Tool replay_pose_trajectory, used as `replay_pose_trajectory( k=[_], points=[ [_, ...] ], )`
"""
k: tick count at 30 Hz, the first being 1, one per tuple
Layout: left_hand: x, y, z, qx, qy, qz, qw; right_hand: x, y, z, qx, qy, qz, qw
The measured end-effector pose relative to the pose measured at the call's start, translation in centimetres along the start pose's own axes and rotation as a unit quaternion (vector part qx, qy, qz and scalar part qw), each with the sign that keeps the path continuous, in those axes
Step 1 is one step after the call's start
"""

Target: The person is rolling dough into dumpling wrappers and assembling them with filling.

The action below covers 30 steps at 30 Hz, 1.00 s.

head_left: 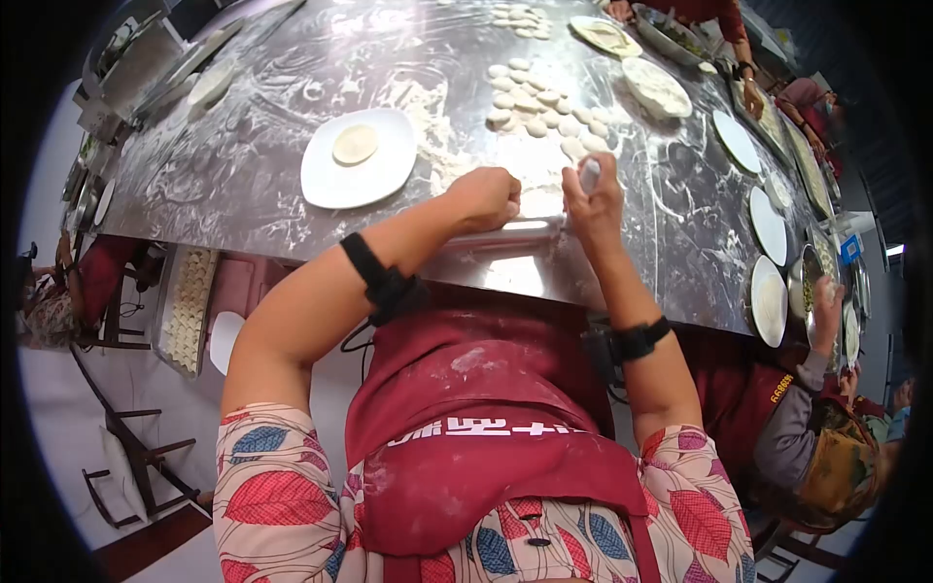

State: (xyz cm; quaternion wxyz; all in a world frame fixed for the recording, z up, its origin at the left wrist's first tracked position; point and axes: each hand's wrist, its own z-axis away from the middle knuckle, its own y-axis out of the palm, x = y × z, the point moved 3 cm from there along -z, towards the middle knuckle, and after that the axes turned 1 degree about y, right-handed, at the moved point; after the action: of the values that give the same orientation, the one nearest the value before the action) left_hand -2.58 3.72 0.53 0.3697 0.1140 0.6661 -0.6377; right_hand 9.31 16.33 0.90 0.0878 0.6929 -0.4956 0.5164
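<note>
My left hand [486, 199] is closed, its knuckles over the floured metal table [262, 209] near the front edge. Whatever lies inside its fingers is hidden. My right hand [595, 209], a short way to the right, is wrapped round a rolling pin [589, 176], whose pale rounded end pokes up between thumb and fingers. Just beyond my hands, several small flattened dough pieces [537, 105] lie in a loose cluster. Left of my left hand stands a white plate [321, 182] bearing one round dough wrapper [355, 144].
A mound of flour [656, 87] lies at the back right. White plates [768, 225] line the right side, near a metal bowl [803, 282]. Other people work there, one hand [827, 309] raised. Below left is a tray of dumplings [187, 311], beside chairs [146, 457].
</note>
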Motion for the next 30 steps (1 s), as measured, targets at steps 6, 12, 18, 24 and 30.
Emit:
replay_pose_trajectory(
  k=[6,12,18,24,30],
  points=[
    [1.4,0.1,0.6,0.025,-0.032,0.086,0.995,1.6,-2.6,4.8,0.009,0.018,-0.028,0.999],
    [0.5,-0.4,0.0,0.017,-0.002,-0.004,1.0,0.5,0.2,-0.6,0.005,-0.012,0.037,0.999],
    [1.2,-0.5,0.4,0.031,-0.005,0.042,0.999,0.4,-2.3,4.1,0.02,-0.004,0.006,1.0],
    [1.5,-0.3,-0.2,0.016,0.005,-0.01,1.0,0.4,0.5,-0.7,-0.001,-0.019,0.039,0.999],
    [0.9,-0.6,0.3,0.028,0.017,0.014,0.999,0.7,-1.9,2.6,0.001,-0.096,0.069,0.993]
  ],
)
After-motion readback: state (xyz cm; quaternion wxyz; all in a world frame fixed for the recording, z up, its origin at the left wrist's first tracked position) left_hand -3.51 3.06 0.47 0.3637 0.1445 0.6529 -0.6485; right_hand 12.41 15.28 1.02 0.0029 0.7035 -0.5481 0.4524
